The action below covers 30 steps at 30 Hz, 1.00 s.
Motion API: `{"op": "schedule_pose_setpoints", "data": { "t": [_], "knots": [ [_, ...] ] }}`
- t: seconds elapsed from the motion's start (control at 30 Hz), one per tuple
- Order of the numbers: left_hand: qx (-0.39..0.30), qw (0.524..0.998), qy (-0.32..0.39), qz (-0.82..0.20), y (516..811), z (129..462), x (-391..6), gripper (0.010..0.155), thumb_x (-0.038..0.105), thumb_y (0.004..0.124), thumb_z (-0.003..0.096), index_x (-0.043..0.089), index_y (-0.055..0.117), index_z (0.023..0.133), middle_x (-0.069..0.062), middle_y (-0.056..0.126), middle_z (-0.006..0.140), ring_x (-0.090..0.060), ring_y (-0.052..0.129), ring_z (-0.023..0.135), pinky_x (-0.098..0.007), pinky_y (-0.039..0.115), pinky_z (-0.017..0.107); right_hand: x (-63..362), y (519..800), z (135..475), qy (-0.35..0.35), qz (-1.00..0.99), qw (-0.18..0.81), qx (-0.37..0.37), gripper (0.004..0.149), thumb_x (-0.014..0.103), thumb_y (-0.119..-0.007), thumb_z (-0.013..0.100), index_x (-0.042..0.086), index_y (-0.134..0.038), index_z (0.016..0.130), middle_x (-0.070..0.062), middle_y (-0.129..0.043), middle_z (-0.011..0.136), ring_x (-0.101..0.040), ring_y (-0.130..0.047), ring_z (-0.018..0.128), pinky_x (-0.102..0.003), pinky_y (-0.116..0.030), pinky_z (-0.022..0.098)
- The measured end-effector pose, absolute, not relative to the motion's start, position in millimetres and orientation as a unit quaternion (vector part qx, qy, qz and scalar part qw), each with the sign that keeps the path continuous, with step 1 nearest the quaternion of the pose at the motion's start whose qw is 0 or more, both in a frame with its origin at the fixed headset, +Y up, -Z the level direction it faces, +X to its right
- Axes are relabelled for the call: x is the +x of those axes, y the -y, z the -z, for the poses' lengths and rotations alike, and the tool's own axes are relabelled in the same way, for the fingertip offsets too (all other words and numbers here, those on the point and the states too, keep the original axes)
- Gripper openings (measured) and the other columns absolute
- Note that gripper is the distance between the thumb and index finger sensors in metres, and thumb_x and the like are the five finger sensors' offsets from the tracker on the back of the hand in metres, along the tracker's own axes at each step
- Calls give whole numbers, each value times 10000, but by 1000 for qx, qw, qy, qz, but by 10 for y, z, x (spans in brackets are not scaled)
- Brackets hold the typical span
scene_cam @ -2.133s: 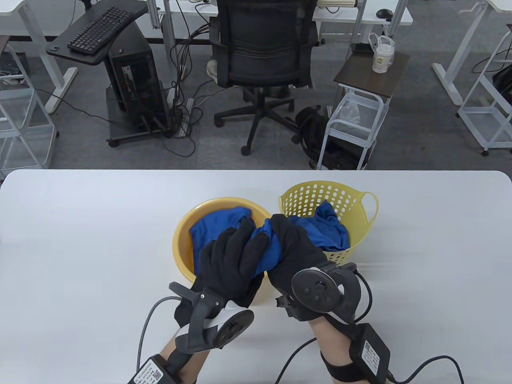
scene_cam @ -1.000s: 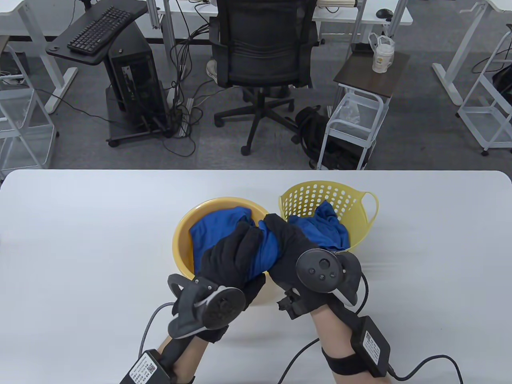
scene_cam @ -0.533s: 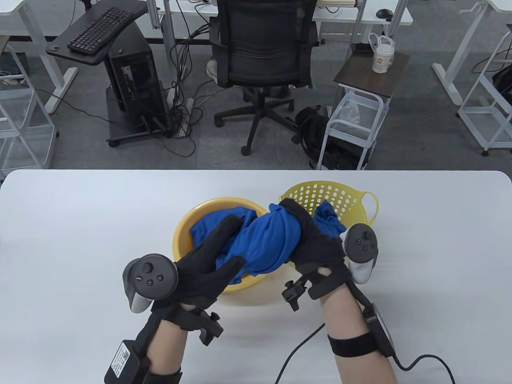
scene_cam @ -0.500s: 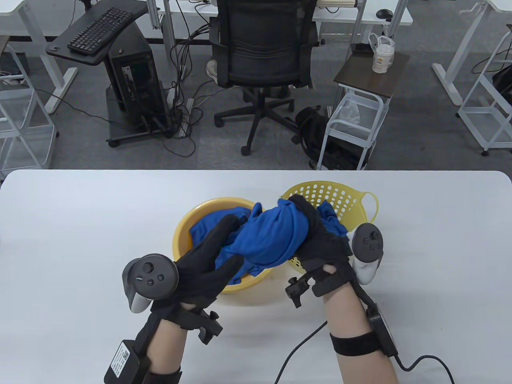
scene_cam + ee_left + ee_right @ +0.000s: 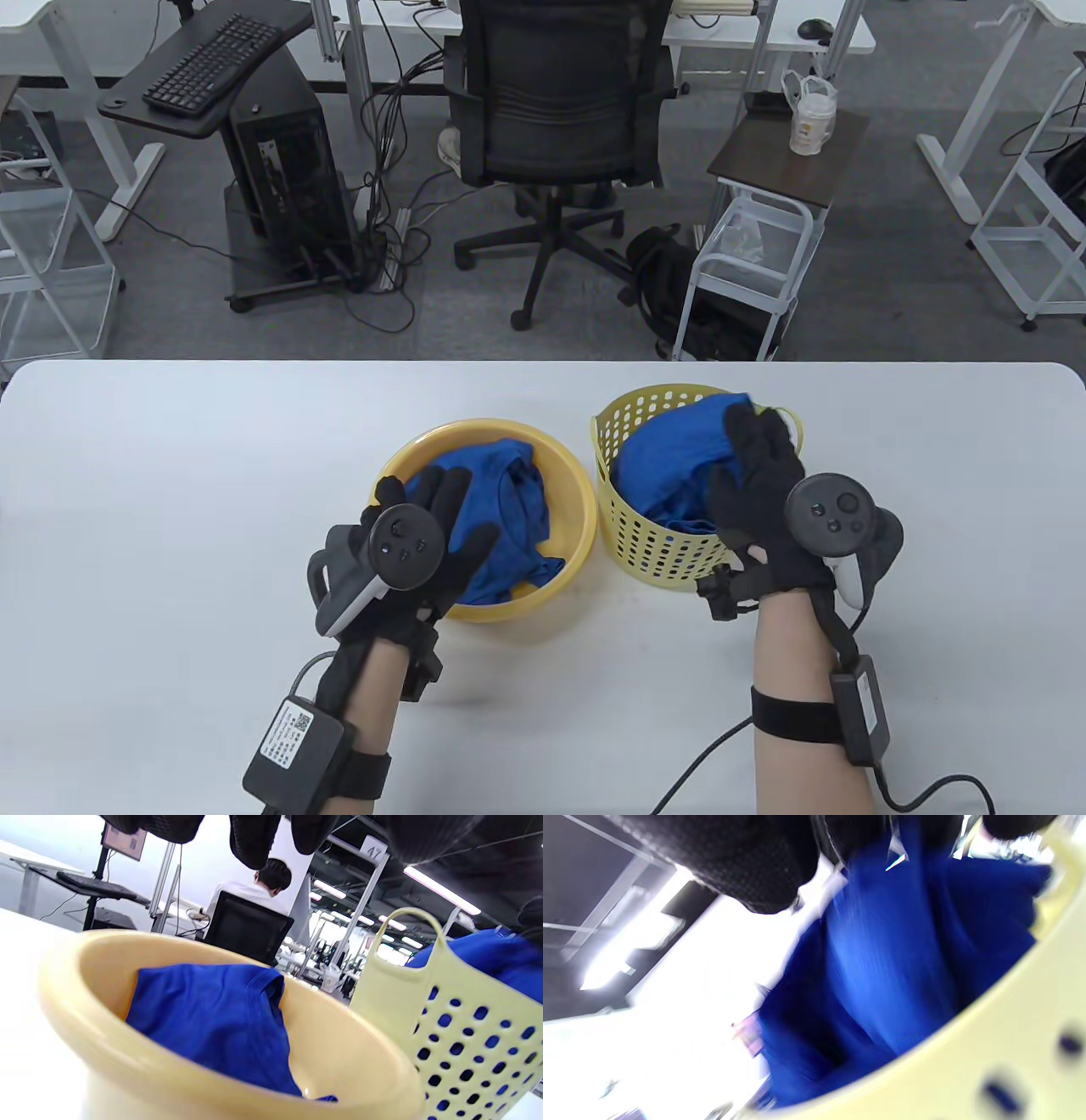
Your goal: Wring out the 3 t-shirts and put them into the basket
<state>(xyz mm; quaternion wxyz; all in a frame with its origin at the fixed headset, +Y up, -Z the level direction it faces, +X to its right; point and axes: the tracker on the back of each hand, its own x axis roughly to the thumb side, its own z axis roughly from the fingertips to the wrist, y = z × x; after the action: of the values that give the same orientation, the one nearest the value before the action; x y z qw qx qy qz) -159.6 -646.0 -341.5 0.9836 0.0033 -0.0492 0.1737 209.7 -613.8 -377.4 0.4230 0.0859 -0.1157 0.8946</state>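
One blue t-shirt (image 5: 509, 501) lies crumpled in the round yellow basin (image 5: 579, 509). My left hand (image 5: 441, 526) hovers over the basin's near-left rim with fingers spread and nothing in it. More blue t-shirt cloth (image 5: 670, 450) fills the perforated yellow basket (image 5: 645, 543) to the right. My right hand (image 5: 755, 475) reaches over the basket's right side, fingers straight, against the top of that cloth. The left wrist view shows the basin (image 5: 85, 993), its shirt (image 5: 212, 1018) and the basket (image 5: 445, 1018). The right wrist view is blurred, with blue cloth (image 5: 891, 955) inside the basket wall (image 5: 988, 1052).
Basin and basket stand side by side mid-table, almost touching. Beyond the far table edge stand a black office chair (image 5: 551, 102) and a small white cart (image 5: 764, 246). A seated person (image 5: 254, 891) shows far off in the left wrist view.
Both hands were twisting a blue t-shirt over the basin. The left hand let go; the right carried the shirt rightward into the basket and opened.
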Motion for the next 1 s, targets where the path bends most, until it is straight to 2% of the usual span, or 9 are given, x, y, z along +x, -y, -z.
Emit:
{"op": "schedule_pose_setpoints", "data": {
  "t": [0.07,0.23,0.33,0.4,0.5,0.63,0.73,0.87,1.0],
  "knots": [
    [-21,987,32,-157,6507,3501,-1561,737,678,681,604,346,443,1217,-85,512,1323,-569,536,1109,-675,526,773,2038,6086,3742,105,-888,433,111,633,316,-814,626,79,-544,1148,-407,-432,1145,-717,-371,978,-834,-320,577],
    [-61,997,-19,-34,6545,3879,-1346,798,636,809,567,433,370,1201,-93,504,1319,-450,736,1076,-713,559,746,2093,5853,3578,229,-869,424,113,629,347,-807,616,79,-574,1136,-412,-475,1133,-735,-428,956,-859,-369,547],
    [-63,996,-48,42,6545,4166,-1133,808,617,829,556,441,366,1195,-74,496,1322,-450,691,1106,-712,549,757,2189,5748,3491,268,-849,440,117,627,351,-803,616,78,-577,1134,-409,-476,1134,-736,-435,954,-862,-376,546],
    [-99,989,-62,91,6625,4389,-953,828,599,836,557,443,327,1191,-45,454,1334,-459,612,1142,-710,521,772,2263,5707,3438,291,-832,459,110,630,355,-802,616,69,-579,1132,-412,-479,1130,-738,-445,951,-865,-386,545],
    [-177,965,-85,175,6754,4605,-760,927,611,821,557,419,153,1170,-1,326,1351,-418,627,1128,-636,605,768,2305,5688,3393,325,-811,473,116,621,354,-803,611,59,-599,1119,-404,-518,1118,-733,-493,943,-865,-415,547],
    [-186,958,-125,179,6888,4832,-692,845,613,809,549,440,280,1185,54,466,1335,-366,736,1073,-601,662,738,2299,5678,3367,351,-792,480,140,605,360,-802,605,60,-629,1102,-386,-563,1109,-718,-539,940,-862,-447,549],
    [-225,956,-147,113,6939,4924,-753,703,598,770,573,457,435,1176,-15,569,1294,-328,838,984,-558,722,697,2327,5694,3387,340,-771,515,155,596,362,-799,607,68,-637,1098,-374,-576,1109,-711,-550,943,-853,-477,556],
    [-136,974,-137,118,6893,4946,-782,409,496,770,597,410,750,996,-33,813,1122,-271,930,873,-502,792,627,2336,5724,3427,332,-751,547,161,593,357,-796,610,64,-632,1099,-377,-587,1102,-715,-570,928,-847,-499,554],
    [-122,980,-118,103,6823,4888,-835,382,456,769,605,371,776,978,-47,871,1066,-254,982,815,-482,832,580,2285,5721,3417,334,-762,530,166,593,361,-794,611,65,-633,1099,-378,-597,1097,-711,-581,926,-843,-513,552]
  ]
}}
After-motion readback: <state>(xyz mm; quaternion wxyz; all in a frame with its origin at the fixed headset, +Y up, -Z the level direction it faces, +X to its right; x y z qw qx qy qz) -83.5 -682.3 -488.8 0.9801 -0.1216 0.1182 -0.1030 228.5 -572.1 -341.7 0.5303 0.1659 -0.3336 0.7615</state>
